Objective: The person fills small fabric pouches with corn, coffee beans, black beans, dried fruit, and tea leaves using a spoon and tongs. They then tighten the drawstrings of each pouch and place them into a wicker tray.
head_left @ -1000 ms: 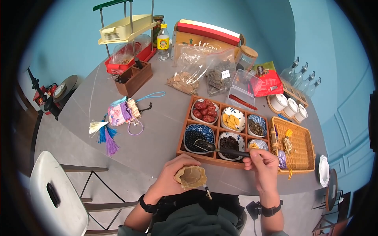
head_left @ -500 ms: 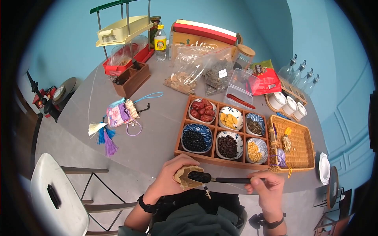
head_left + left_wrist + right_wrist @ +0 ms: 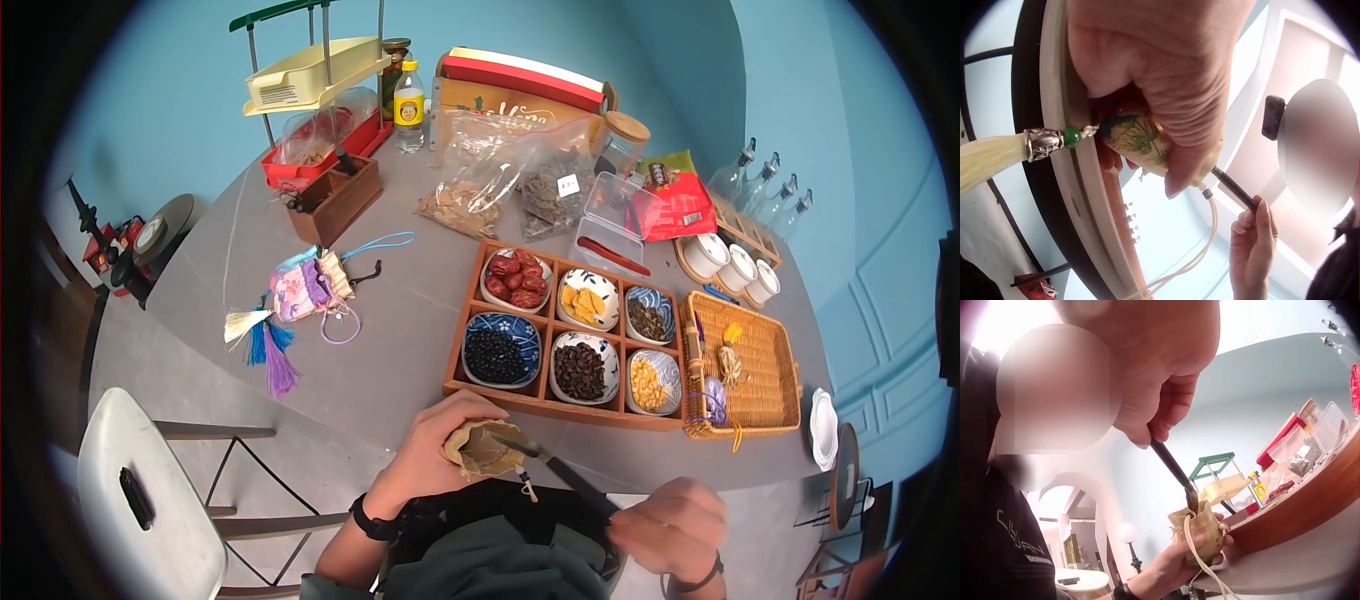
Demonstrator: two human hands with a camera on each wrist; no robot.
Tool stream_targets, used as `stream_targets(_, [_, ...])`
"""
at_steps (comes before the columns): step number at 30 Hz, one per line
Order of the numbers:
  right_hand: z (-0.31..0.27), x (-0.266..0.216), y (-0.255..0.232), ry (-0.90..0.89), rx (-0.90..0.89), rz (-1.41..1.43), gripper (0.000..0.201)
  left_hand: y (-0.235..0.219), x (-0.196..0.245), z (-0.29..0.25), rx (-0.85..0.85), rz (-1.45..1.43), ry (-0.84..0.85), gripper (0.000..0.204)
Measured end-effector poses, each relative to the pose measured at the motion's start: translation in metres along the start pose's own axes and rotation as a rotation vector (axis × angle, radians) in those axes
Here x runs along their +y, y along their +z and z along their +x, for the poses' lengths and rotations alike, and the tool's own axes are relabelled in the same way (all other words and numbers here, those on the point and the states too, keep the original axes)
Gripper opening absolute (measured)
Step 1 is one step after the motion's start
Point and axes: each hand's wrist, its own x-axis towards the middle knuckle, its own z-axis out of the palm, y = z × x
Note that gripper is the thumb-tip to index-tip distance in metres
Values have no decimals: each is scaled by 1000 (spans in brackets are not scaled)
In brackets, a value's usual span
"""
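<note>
The left hand (image 3: pixel 425 455) grips a small cream pouch (image 3: pixel 475 448) with its mouth held up and open; green leaf printing and a tassel show on the pouch (image 3: pixel 1138 142) in the left wrist view. In the right hand (image 3: pixel 672 525) is the dark handle of a scoop (image 3: pixel 580 482), pinched between thumb and fingers. The scoop slants down to the left, its tip inside the pouch's mouth. Whatever the scoop bears is hidden. Beyond the hands, a wooden divided box (image 3: pixel 540 402) holds bowls of red dates (image 3: pixel 516 278), black beans (image 3: pixel 497 357) and other dried goods.
A wicker basket (image 3: pixel 765 385) stands right of the box. Tasselled pouches (image 3: pixel 310 285) lie on the left of the table (image 3: pixel 400 320). Plastic bags (image 3: pixel 465 195), a clear box (image 3: pixel 610 225), a bottle (image 3: pixel 409 108) and a tiered rack (image 3: pixel 310 80) stand behind. A chair (image 3: pixel 150 490) is at lower left.
The scoop has moved from over the box to the pouch, then tipped steeply into its mouth, where dark contents showed on it earlier. The right hand has moved lower; the left hand is nearly still.
</note>
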Motion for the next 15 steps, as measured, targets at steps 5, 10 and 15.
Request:
stream_targets(5, [11, 24, 6, 183, 93, -129, 27, 0, 0, 1, -10, 1, 3, 51])
stream_targets(10, [29, 51, 46, 97, 70, -148, 29, -1, 1, 1, -14, 14, 0, 50])
stream_targets(15, [40, 68, 63, 67, 10, -168, 27, -2, -1, 1, -44, 10, 13, 53])
